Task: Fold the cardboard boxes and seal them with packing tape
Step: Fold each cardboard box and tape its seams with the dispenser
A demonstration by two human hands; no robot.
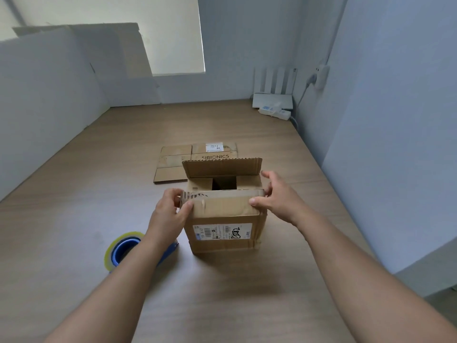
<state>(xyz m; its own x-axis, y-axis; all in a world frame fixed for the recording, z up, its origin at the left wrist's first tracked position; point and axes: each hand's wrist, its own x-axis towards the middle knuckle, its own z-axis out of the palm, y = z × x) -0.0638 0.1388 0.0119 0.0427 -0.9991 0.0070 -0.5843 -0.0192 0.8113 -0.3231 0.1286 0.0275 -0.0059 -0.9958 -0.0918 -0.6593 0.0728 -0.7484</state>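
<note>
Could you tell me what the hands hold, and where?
Both grip the box by its near flap: left hand at the left corner, right hand at the right.

A brown cardboard box is standing upright at the centre of the frame, a white label facing the viewer. Its far flap is rising open and its near flap is standing almost upright. A flattened box is lying just behind it. A blue tape dispenser is sitting at lower left.

Brown cardboard box with white label, blue-cored yellowish tape roll, wood-grain table.
</note>
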